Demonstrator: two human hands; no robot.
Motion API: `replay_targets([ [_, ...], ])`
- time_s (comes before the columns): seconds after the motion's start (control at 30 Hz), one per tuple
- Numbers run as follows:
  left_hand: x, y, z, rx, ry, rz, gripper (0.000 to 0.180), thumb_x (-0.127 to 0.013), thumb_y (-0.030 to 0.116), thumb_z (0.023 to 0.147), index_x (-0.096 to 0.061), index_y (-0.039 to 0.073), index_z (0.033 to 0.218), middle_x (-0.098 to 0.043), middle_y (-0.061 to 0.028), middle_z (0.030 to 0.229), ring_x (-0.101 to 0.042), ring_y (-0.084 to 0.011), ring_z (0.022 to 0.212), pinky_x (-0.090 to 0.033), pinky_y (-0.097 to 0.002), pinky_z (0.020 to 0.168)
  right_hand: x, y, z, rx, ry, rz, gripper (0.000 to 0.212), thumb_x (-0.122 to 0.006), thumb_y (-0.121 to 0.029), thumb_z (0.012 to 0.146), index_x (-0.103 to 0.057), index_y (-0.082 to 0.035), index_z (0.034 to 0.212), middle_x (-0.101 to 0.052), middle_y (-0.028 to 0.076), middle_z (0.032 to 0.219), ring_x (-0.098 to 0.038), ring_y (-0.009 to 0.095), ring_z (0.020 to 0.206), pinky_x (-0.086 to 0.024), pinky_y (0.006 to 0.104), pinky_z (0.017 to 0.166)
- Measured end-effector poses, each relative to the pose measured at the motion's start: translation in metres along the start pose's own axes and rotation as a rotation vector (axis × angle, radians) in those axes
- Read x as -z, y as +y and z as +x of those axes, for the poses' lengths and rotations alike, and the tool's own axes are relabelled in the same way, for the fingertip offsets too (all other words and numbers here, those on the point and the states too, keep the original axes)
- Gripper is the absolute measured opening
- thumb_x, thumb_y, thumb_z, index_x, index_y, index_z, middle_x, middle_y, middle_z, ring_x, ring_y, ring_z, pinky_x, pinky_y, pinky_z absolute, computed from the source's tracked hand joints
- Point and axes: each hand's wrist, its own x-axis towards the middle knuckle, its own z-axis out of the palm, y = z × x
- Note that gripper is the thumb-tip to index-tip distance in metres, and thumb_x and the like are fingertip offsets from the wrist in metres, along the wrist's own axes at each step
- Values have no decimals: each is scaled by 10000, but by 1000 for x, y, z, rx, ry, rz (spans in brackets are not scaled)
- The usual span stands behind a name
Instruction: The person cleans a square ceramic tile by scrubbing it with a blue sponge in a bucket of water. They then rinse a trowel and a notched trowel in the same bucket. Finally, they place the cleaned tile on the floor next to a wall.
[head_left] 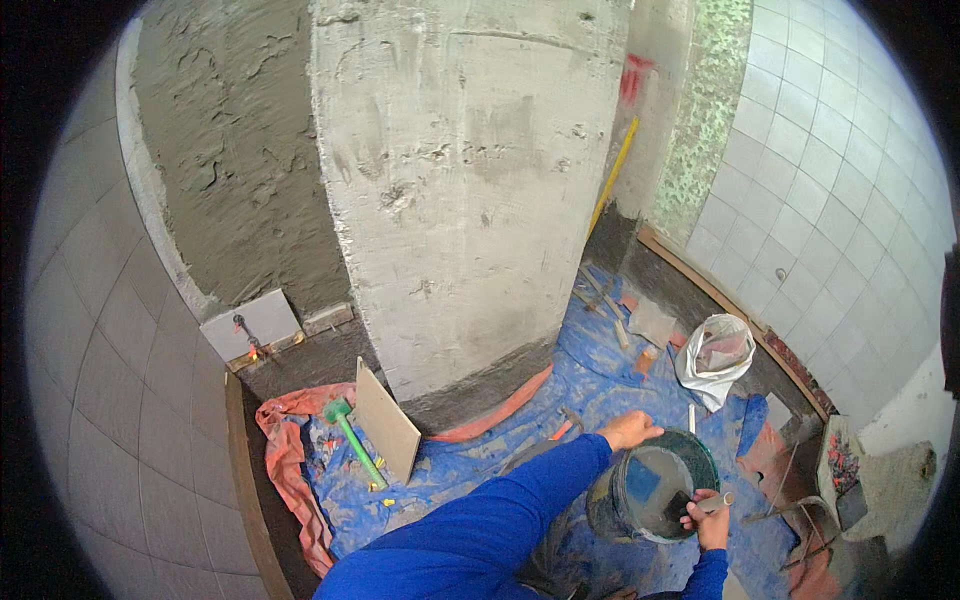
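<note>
My left hand (630, 430) is closed on the far left rim of a dark round bucket (606, 508). Inside the bucket there is greyish, wet-looking material (650, 490) with a bluish patch. At the bucket's near right side, my right hand (708, 520) is wrapped round the pale handle of a trowel (718, 502). The trowel's dark blade points left into the bucket, and its tip is hard to make out. Both arms are in blue sleeves.
A blue tarp (480, 470) covers the floor. A green mallet (352, 440) lies beside a leaning tile (388, 420). A hammer (568, 424) lies left of the bucket, a white sack (715, 358) beyond it. Tiled walls flank a concrete pillar (460, 220); a yellow level (613, 175) leans behind it.
</note>
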Motion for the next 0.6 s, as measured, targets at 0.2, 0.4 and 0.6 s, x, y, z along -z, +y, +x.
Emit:
replay_targets([
  [0.2, 11, 8, 0, 226, -281, 99, 443, -681, 455, 909, -746, 16, 917, -741, -224, 930, -713, -377, 891, -541, -484, 804, -2, -4, -3, 29, 21, 11, 331, -697, 50, 861, -588, -12, 1168, -657, 71, 901, -658, 160, 589, -527, 280, 495],
  [0.4, -1, 22, 6, -116, -497, 316, 435, -729, 390, 848, -732, 36, 1100, -729, -212, 1077, -693, -393, 1011, -537, -495, 869, -7, -12, 2, 30, -24, -175, 349, -766, -12, 839, -629, -18, 1160, -644, 32, 843, -630, 125, 659, -513, 292, 613],
  [0.6, -12, 54, 15, -102, -422, 260, 496, -740, 401, 865, -695, 42, 1205, -726, -213, 1105, -684, -405, 1049, -538, -477, 907, -7, -37, 4, 76, 11, -132, 371, -769, -43, 873, -625, -30, 1215, -652, 31, 976, -626, 115, 706, -495, 257, 616],
])
